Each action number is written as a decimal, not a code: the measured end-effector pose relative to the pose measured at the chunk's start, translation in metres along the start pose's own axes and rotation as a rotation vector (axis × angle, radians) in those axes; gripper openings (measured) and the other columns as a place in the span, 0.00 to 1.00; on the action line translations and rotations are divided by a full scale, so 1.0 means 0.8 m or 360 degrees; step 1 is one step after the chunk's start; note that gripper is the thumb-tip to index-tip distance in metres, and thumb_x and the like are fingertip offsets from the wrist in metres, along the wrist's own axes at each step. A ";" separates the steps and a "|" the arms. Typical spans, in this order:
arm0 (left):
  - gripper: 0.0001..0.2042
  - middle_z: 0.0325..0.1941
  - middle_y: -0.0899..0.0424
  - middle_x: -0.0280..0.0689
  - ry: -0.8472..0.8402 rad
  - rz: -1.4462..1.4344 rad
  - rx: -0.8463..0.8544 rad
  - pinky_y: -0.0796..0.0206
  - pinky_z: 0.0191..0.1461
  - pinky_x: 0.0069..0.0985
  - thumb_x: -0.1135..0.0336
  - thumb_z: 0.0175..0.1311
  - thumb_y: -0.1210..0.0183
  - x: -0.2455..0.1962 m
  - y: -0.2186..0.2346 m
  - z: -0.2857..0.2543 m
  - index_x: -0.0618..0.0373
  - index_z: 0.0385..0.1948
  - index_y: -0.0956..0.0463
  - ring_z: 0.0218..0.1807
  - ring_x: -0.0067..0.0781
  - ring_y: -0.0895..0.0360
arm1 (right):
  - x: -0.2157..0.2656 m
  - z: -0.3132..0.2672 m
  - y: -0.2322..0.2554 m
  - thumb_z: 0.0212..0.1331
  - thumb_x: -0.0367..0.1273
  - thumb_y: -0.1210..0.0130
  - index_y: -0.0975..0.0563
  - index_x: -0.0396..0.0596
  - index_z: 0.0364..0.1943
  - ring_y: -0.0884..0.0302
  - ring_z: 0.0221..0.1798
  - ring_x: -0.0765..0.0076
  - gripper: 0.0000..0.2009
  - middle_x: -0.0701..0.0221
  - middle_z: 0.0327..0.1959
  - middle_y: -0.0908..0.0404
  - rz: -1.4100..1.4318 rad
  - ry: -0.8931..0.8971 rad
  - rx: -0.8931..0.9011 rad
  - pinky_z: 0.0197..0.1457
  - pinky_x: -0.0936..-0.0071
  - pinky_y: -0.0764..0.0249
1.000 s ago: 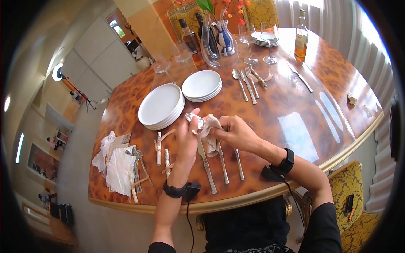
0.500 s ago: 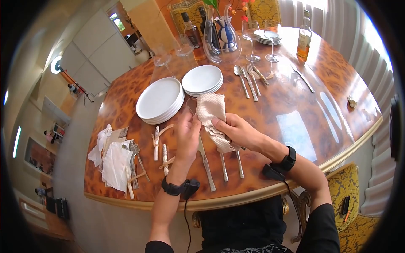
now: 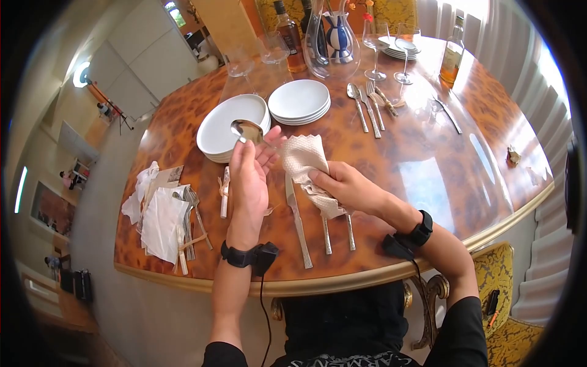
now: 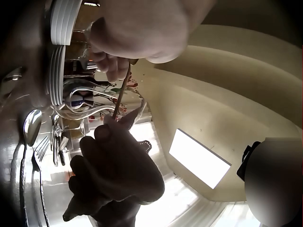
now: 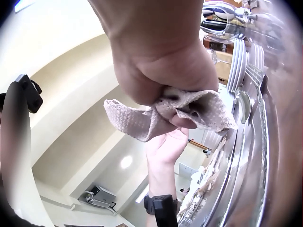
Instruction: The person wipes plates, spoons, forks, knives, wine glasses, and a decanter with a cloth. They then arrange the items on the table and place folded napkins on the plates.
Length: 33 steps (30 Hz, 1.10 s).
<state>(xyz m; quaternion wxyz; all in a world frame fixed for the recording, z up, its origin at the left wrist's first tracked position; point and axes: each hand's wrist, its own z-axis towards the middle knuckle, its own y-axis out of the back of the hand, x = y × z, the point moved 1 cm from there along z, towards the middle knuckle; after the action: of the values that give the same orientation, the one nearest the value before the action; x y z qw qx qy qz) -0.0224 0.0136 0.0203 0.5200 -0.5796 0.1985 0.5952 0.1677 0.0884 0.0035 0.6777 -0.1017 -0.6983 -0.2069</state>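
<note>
The left hand (image 3: 249,189) holds a shiny spoon (image 3: 247,130) up near the big plates (image 3: 227,123). The right hand (image 3: 354,186) grips a bumpy cloth (image 3: 306,160), well inside the table's gold edge (image 3: 342,286).

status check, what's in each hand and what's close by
Left hand holding spoon. Right hand gripping bunched cloth. Watch for plate stack just beyond left hand, knife lying on table.
</note>
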 end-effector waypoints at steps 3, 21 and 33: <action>0.16 0.57 0.23 0.52 0.0173 -0.0100 0.0122 0.30 0.58 0.33 0.61 0.77 0.60 0.006 -0.020 -0.009 0.60 0.59 0.39 0.52 0.38 0.21 | -0.006 0.003 -0.003 0.70 0.40 0.54 0.25 0.38 0.36 0.29 0.24 0.71 0.17 0.66 0.24 0.23 -0.0311 0.0162 -0.0259 0.31 0.67 0.31; 0.06 0.33 0.28 0.29 -0.0064 0.0128 0.0097 0.34 0.30 0.17 0.74 0.69 0.49 0.005 -0.046 -0.039 0.60 0.44 0.30 0.32 0.14 0.29 | 0.091 0.007 -0.008 0.45 0.20 0.45 0.21 0.53 0.50 0.20 0.45 0.56 0.23 0.69 0.52 0.26 -0.1775 0.1372 -0.0673 0.36 0.65 0.20; 0.11 0.22 0.23 0.38 -0.0095 0.0882 0.0197 0.33 0.32 0.31 0.65 0.70 0.47 -0.005 -0.027 -0.030 0.67 0.40 0.26 0.26 0.29 0.26 | 0.070 0.042 0.020 0.68 0.27 0.59 0.23 0.39 0.46 0.25 0.37 0.77 0.12 0.70 0.37 0.21 0.0016 0.0314 -0.0833 0.37 0.76 0.28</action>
<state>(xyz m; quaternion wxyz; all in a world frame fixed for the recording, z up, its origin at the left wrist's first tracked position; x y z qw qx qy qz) 0.0069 0.0002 0.0256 0.3775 -0.4526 0.3699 0.7182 0.1403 0.1094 0.0613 0.6941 -0.2560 -0.5512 -0.3858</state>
